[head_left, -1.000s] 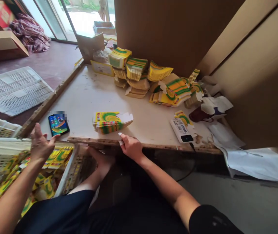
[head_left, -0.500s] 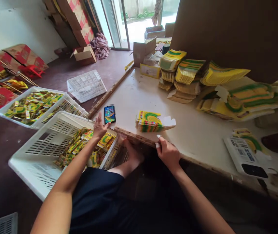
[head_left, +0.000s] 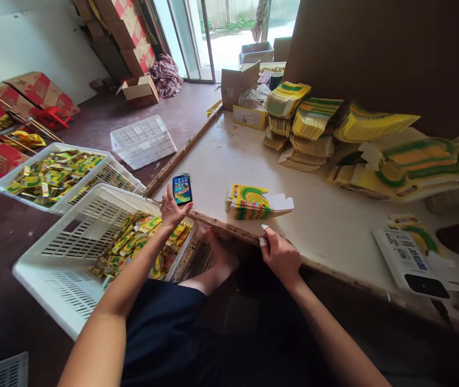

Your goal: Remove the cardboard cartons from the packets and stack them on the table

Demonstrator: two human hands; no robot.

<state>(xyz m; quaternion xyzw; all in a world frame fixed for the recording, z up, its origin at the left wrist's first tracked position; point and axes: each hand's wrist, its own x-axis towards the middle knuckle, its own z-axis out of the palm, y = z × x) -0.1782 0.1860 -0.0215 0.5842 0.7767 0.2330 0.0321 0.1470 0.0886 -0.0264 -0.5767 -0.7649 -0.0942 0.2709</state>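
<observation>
My left hand (head_left: 172, 209) is at the near left corner of the table, fingers spread, thumb close by the lower edge of a smartphone (head_left: 182, 189) with a lit screen. The phone lies face up; contact is hard to tell. Loosely curled at the table's front edge, my right hand (head_left: 281, 253) has white coverings on two fingertips and nothing visible in its grasp. Just beyond it lies a yellow-green printed carton (head_left: 249, 201) with white flaps open on the right.
A white crate (head_left: 36, 269) of small yellow-green packets stands left of my legs, another crate (head_left: 1, 185) behind it. Stacked flat cartons (head_left: 318, 118) line the table's back. A white device (head_left: 409, 263) sits at right. An open cardboard box (head_left: 233, 88) stands at the far end.
My left hand has moved right and slightly up, closer around the phone's lower left. My right hand stays at the table edge, and the carton remains in place.
</observation>
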